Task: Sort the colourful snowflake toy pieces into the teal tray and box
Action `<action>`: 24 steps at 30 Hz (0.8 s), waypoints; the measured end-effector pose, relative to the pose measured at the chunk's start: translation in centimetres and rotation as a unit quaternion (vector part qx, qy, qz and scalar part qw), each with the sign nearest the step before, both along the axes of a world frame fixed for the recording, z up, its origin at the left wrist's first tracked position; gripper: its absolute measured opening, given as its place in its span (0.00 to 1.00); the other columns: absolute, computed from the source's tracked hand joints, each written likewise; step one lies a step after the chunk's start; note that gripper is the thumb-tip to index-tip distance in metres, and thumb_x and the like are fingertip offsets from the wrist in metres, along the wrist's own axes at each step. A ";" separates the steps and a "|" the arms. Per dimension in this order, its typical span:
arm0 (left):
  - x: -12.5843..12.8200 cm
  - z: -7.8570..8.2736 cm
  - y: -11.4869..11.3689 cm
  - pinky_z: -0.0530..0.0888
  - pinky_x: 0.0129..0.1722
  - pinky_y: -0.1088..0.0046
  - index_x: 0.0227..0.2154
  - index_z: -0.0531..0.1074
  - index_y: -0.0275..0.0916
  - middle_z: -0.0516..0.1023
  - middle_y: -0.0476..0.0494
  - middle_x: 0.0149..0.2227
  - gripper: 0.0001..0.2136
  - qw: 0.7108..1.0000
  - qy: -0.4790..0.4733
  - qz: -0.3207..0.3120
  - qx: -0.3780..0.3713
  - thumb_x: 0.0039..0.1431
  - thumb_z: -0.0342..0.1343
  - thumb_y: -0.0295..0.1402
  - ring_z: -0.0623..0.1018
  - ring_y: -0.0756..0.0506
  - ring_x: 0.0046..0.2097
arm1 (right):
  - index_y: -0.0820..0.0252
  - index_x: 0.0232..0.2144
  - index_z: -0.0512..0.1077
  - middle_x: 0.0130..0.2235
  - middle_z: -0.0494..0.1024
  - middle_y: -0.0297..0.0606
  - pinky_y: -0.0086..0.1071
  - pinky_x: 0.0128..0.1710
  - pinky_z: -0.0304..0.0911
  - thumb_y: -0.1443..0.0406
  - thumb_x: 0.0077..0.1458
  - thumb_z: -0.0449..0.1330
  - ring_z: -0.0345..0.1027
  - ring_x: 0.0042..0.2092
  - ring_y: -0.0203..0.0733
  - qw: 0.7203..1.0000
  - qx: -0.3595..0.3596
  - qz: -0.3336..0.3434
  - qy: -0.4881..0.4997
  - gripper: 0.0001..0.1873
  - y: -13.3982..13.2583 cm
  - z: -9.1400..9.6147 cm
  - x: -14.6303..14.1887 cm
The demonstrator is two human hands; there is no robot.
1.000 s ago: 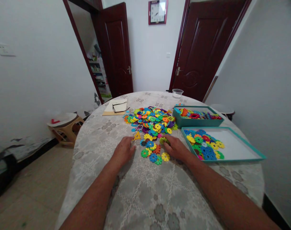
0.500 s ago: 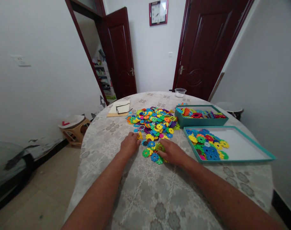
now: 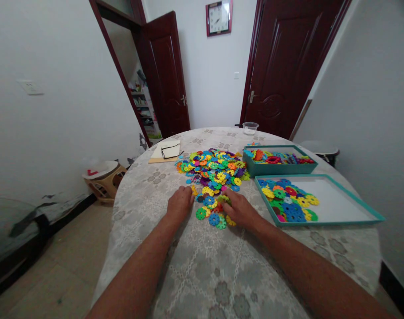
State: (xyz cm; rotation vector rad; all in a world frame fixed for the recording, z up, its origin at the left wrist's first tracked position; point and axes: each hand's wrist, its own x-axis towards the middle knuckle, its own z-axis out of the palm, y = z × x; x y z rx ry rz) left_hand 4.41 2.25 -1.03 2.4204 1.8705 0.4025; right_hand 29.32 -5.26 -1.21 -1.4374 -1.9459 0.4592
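A heap of colourful plastic snowflake discs point(image 3: 215, 170) lies in the middle of the round table point(image 3: 202, 266). A few loose discs point(image 3: 211, 215) sit at its near edge, between my hands. My left hand point(image 3: 180, 204) rests palm down on the cloth, fingers loosely forward and touching a yellow disc at the heap's edge. My right hand point(image 3: 240, 209) is closed, fingertips pinched on a green disc point(image 3: 223, 199). A shallow teal tray point(image 3: 338, 220) to the right holds a cluster of discs. Behind it a deeper teal box point(image 3: 281, 169) is filled with more.
A notebook with black glasses point(image 3: 166, 150) lies at the back left of the table. A clear plastic cup point(image 3: 250, 128) stands at the far edge. A low stool point(image 3: 105, 179) is on the floor at left. Dark doors and a wall clock point(image 3: 219, 17) are behind.
My right hand slid left and nearer, onto the loose discs, and closed on a green one. My left hand crept slightly forward. The camera shifted a little.
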 end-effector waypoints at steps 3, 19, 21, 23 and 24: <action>-0.6 -0.2 -0.1 0.68 0.38 0.69 0.41 0.72 0.41 0.77 0.42 0.43 0.04 0.999 -0.031 0.007 0.009 0.66 0.56 0.35 0.77 0.42 0.43 | 0.54 0.48 0.70 0.39 0.80 0.38 0.32 0.41 0.62 0.64 0.64 0.55 0.74 0.41 0.45 0.995 -0.013 -0.072 0.072 0.10 0.2 0.4 0.6; 5.6 2.6 -6.6 0.72 0.44 0.67 0.34 0.67 0.43 0.74 0.45 0.38 0.03 0.957 -0.209 -0.183 0.085 0.65 0.54 0.33 0.75 0.43 0.43 | 0.53 0.47 0.69 0.41 0.80 0.37 0.29 0.26 0.73 0.52 0.60 0.62 0.79 0.34 0.41 0.809 -0.274 0.066 0.515 0.18 0.5 0.9 -0.8; 6.0 2.2 -6.7 0.72 0.47 0.66 0.36 0.69 0.43 0.76 0.44 0.39 0.03 0.962 -0.192 -0.185 0.066 0.66 0.54 0.34 0.75 0.42 0.45 | 0.53 0.48 0.69 0.41 0.81 0.35 0.28 0.26 0.72 0.56 0.57 0.65 0.78 0.33 0.40 0.833 -0.274 0.062 0.477 0.19 0.4 1.1 -0.8; 6.2 1.7 -6.7 0.73 0.50 0.64 0.39 0.70 0.43 0.77 0.43 0.42 0.03 0.967 -0.169 -0.182 0.059 0.68 0.54 0.35 0.75 0.41 0.47 | 0.54 0.49 0.69 0.39 0.81 0.34 0.27 0.25 0.72 0.61 0.54 0.64 0.76 0.30 0.38 0.854 -0.261 0.023 0.449 0.19 0.6 1.3 -0.7; 6.2 1.6 -6.7 0.73 0.51 0.64 0.42 0.71 0.44 0.77 0.42 0.44 0.04 0.970 -0.149 -0.180 0.061 0.68 0.54 0.35 0.75 0.41 0.49 | 0.54 0.49 0.69 0.38 0.81 0.34 0.27 0.25 0.71 0.62 0.54 0.63 0.76 0.29 0.38 0.863 -0.247 -0.008 0.440 0.20 0.8 1.3 -0.6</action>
